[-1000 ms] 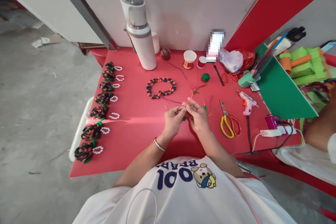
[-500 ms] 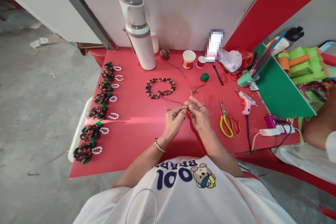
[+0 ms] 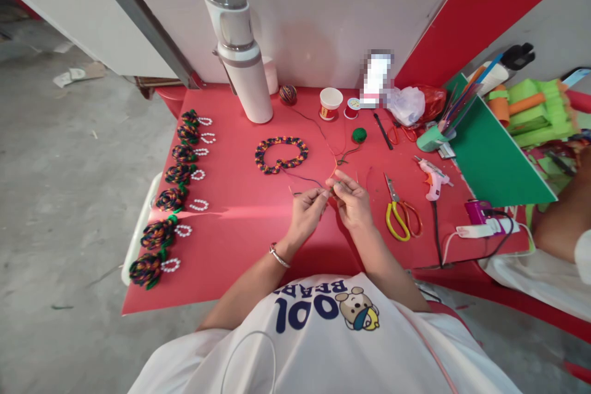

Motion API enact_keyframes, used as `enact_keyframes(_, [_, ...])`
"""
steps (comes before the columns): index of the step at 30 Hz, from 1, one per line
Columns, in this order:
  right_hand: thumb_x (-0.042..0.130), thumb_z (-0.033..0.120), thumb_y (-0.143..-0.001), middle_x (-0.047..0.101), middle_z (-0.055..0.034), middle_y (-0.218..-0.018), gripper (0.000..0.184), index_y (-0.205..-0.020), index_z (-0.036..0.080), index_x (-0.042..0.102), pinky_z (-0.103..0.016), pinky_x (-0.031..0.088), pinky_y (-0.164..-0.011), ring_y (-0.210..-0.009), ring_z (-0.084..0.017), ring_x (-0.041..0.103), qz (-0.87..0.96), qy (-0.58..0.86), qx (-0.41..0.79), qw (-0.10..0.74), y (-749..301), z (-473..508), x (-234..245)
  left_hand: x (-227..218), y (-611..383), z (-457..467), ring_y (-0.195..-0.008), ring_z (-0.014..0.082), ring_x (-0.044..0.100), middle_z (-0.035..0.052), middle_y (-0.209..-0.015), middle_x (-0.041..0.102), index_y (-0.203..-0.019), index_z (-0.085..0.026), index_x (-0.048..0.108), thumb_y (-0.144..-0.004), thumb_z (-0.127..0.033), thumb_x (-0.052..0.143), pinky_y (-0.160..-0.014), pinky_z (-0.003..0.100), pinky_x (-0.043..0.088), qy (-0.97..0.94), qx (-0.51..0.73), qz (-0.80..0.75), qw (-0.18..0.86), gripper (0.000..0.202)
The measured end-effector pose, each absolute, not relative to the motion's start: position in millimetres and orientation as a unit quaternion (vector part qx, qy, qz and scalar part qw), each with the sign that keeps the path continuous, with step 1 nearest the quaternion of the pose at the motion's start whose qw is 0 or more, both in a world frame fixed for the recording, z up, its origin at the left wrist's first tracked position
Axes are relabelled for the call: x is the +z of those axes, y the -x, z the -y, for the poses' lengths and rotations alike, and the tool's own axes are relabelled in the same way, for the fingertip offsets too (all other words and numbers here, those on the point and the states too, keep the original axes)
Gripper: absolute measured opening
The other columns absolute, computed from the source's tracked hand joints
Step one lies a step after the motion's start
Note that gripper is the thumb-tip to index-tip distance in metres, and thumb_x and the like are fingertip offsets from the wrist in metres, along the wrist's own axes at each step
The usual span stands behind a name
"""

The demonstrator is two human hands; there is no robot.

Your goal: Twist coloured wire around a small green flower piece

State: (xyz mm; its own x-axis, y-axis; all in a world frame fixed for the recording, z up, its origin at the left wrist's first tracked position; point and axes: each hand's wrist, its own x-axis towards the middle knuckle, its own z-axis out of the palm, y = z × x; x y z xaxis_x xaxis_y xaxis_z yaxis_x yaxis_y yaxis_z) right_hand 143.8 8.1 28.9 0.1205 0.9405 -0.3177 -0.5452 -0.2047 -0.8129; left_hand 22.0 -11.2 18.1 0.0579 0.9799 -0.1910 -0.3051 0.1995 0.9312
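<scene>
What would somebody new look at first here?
Probably the tall white bottle, standing at the back of the red table. Next might come the row of dark, colourful yarn flowers along the table's left side, with white bead loops beside them. Near the middle, two hands pinch thin yarn.

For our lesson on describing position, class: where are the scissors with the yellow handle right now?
In the head view, the scissors lie on the red table, to the right of the right hand and left of the pink glue gun.
</scene>
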Motion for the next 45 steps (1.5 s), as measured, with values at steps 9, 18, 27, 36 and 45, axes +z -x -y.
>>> enact_keyframes(9, [0.095, 0.024, -0.058, 0.082, -0.0009, -0.083, 0.045, -0.1, 0.024, 0.078, -0.029, 0.062, -0.078, -0.085, -0.019, 0.079, 0.219, 0.464, 0.616, 0.597, -145.6, -8.5, 32.0, 18.7, -21.7, 8.8, -0.047, 0.0073, 0.039, -0.0054, -0.055, 0.051, -0.085, -0.017, 0.069, -0.08, -0.044, 0.079, -0.049, 0.023, 0.031, -0.373, 0.529, -0.451, 0.614, 0.029])
enact_keyframes(18, [0.095, 0.025, -0.059, 0.082, -0.0003, -0.082, 0.043, -0.098, 0.023, 0.078, -0.03, 0.062, -0.081, -0.082, -0.018, 0.078, 0.22, 0.466, 0.614, 0.598, -146.6, -7.7, 33.8, 25.1, -22.0, 9.6, -0.044, 0.0067, 0.038, -0.0061, -0.05, 0.048, -0.075, -0.018, 0.062, -0.08, -0.051, 0.079, -0.046, 0.022, 0.029, -0.381, 0.51, -0.448, 0.628, 0.037])
enact_keyframes(27, [0.095, 0.024, -0.057, 0.082, -0.0021, -0.08, 0.043, -0.096, 0.021, 0.078, -0.03, 0.061, -0.078, -0.078, -0.018, 0.077, 0.207, 0.473, 0.613, 0.598, -149.6, -8.6, 31.0, 22.2, -23.7, 10.7, -0.043, 0.0068, 0.039, -0.006, -0.05, 0.047, -0.071, -0.019, 0.058, -0.087, -0.051, 0.07, -0.045, 0.022, 0.033, -0.383, 0.495, -0.433, 0.649, 0.038])
enact_keyframes(36, [0.098, 0.025, -0.053, 0.082, -0.0009, -0.078, 0.042, -0.09, 0.022, 0.078, -0.03, 0.063, -0.074, -0.074, -0.018, 0.077, 0.213, 0.472, 0.611, 0.599, -150.9, -9.5, 30.6, 22.8, -23.5, 10.5, -0.043, 0.0068, 0.038, -0.006, -0.051, 0.047, -0.071, -0.019, 0.058, -0.087, -0.051, 0.07, -0.045, 0.022, 0.033, -0.383, 0.494, -0.435, 0.648, 0.038])
enact_keyframes(45, [0.098, 0.023, -0.049, 0.079, -0.0002, -0.074, 0.039, -0.078, 0.021, 0.073, -0.028, 0.061, -0.074, -0.07, -0.015, 0.074, 0.204, 0.474, 0.6, 0.612, -152.6, -11.8, 26.8, 23.9, -23.1, 10.7, -0.043, 0.0072, 0.038, -0.0065, -0.05, 0.045, -0.075, -0.019, 0.062, -0.086, -0.053, 0.069, -0.045, 0.022, 0.033, -0.388, 0.492, -0.427, 0.652, 0.037])
